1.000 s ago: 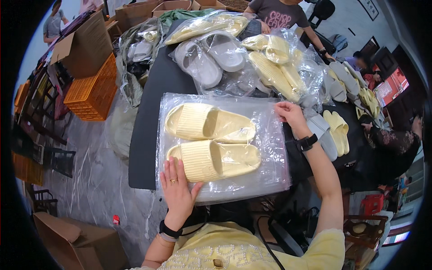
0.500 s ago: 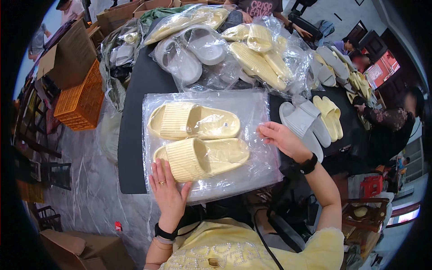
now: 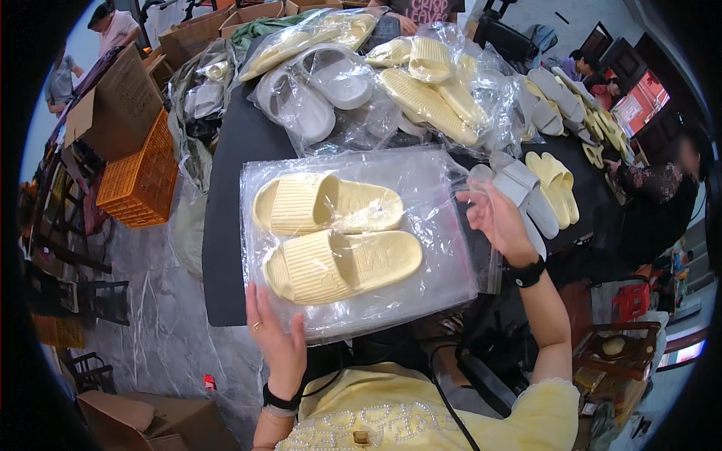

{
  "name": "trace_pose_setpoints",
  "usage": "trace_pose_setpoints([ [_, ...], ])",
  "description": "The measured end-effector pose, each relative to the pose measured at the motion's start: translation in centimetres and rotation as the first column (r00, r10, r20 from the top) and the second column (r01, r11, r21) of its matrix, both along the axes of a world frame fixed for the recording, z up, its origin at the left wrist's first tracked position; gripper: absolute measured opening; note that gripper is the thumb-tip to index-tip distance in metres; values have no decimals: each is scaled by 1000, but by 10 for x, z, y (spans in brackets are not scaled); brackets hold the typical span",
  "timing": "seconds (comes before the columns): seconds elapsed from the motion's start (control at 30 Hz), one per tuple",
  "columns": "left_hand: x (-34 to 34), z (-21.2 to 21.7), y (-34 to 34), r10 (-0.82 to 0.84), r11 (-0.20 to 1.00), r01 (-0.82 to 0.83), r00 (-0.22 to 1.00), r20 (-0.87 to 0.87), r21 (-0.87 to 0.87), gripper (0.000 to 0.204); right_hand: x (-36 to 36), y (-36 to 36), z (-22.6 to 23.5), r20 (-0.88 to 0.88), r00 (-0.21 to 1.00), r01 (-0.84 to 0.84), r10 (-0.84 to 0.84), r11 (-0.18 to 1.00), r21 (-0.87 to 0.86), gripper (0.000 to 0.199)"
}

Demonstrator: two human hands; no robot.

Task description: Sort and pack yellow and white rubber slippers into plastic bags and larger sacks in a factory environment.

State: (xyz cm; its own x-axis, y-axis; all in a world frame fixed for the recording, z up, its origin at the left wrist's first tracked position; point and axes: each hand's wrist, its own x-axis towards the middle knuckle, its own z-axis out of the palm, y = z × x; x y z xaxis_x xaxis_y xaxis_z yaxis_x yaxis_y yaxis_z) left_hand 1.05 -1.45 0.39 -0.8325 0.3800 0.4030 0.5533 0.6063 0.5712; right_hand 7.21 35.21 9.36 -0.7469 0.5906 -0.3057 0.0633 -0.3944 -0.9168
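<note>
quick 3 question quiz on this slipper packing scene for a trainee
1. True or false: the pale yellow slippers lie inside the clear plastic bag.
2. Which hand touches the bag's near edge? A) left hand B) right hand
3. What colour is the plastic crate beside the black table?

Key: 1 true. 2 A; the right hand is at the bag's open right end. 3 orange.

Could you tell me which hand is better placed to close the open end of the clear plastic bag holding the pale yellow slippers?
Probably the right hand: it hovers at the clear plastic bag's right edge, while the left hand presses its near edge.
</note>
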Motion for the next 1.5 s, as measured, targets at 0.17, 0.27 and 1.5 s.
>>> trace_pose_setpoints([
  [0.17,18,22,-24,156,980,-132,975,161,-151,40,50,4,-17,356,914,-288,194,929,234,34],
  [0.27,19,16,-28,112,985,-103,992,56,-137,43,65,-2,-22,517,779,-527,354,817,235,29],
  [1.5,-22,-9,19,-45,973,70,993,113,-222,75,27,18,11,410,587,-796,698,407,448,44],
])
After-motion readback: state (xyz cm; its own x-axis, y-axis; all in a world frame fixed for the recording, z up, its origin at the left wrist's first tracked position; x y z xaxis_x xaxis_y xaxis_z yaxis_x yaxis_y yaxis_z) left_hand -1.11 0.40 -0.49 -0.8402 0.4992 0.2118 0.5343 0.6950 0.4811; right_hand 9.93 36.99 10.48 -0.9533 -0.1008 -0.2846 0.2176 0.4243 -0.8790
